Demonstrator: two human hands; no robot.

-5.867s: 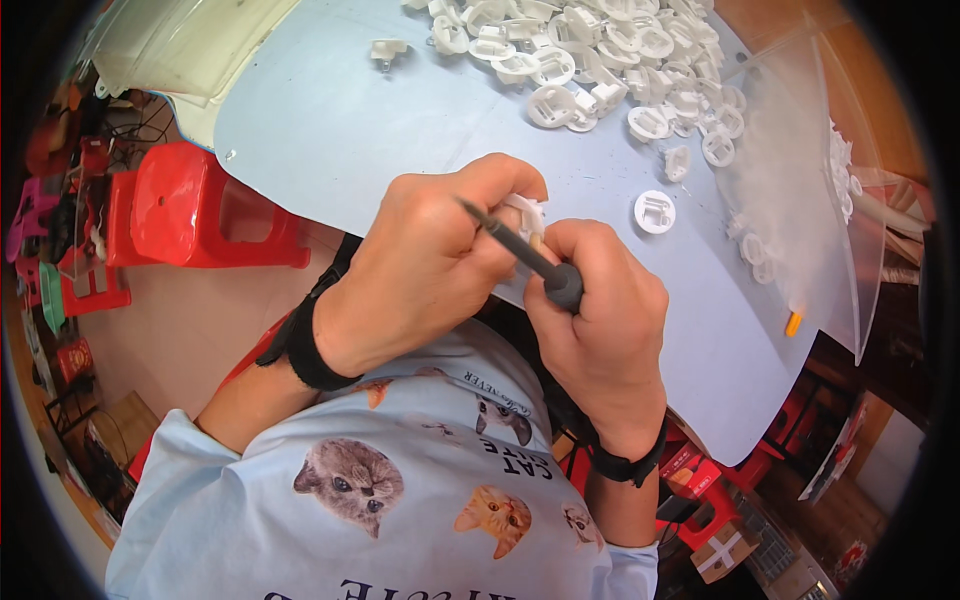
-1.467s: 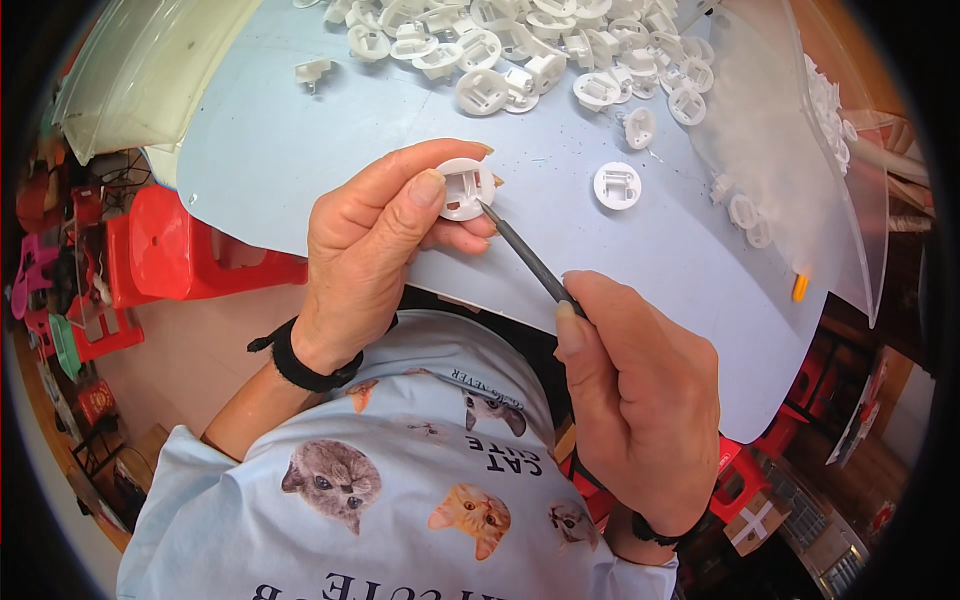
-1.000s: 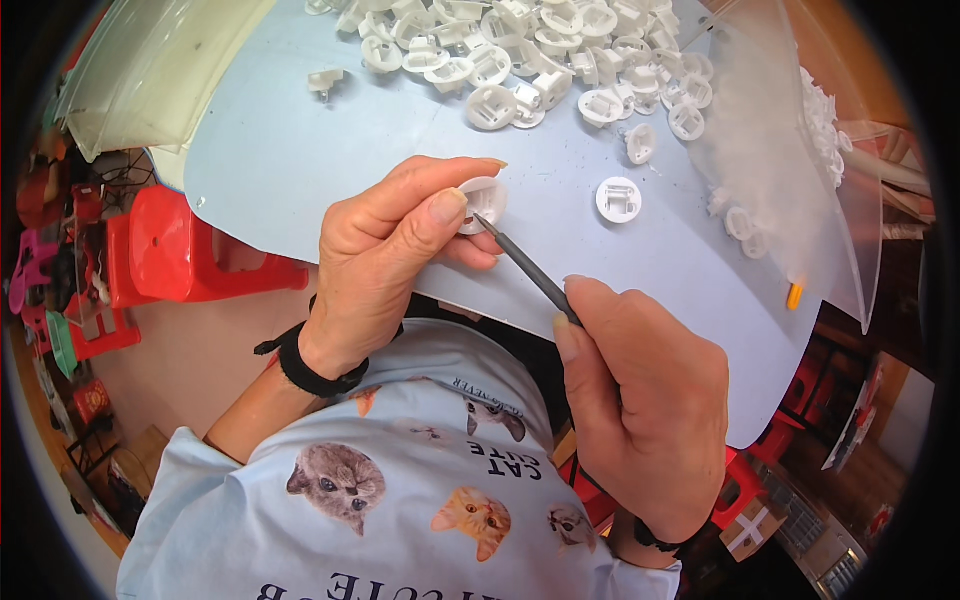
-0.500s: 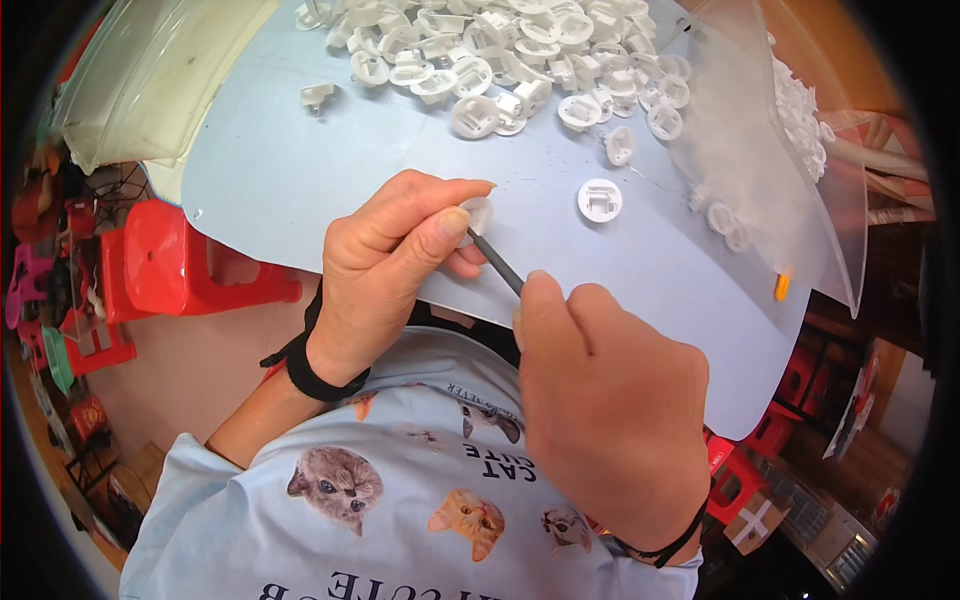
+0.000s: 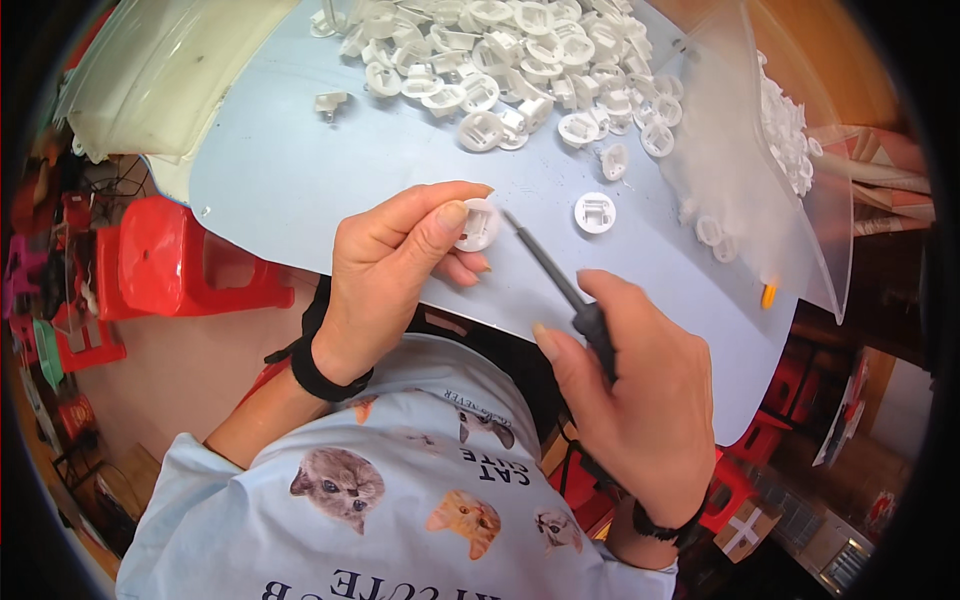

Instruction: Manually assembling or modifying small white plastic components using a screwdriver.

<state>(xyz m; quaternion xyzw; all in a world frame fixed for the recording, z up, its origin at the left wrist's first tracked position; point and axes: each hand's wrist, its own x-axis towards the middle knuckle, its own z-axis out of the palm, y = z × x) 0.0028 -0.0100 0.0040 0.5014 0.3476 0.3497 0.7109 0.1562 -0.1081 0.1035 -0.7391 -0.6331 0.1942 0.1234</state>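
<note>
Above the near edge of the table, my left hand [image 5: 385, 260] pinches a round white plastic part [image 5: 481, 225] between thumb and fingers. Its recessed, slotted face shows, with a small reddish spot near the thumb. My right hand [image 5: 645, 385] is closed around the black handle of a screwdriver [image 5: 552, 266] with a long dark grey shaft. The shaft slants up to the left, and its tip stands just right of the part, apart from it. A similar loose white part [image 5: 595, 213] lies flat on the table beyond the screwdriver.
A heap of white parts [image 5: 500, 60] covers the far side of the light blue table [image 5: 290, 170]. A clear plastic sheet or bin wall [image 5: 720, 130] stands at right, near a small orange item [image 5: 769, 296]. A pale bin [image 5: 170, 80] sits far left; red stools [image 5: 160, 262] stand below.
The screwdriver has drawn back right from the white part, and my right hand has opened its grip somewhat and shifted right. The part now faces up more in my left hand.
</note>
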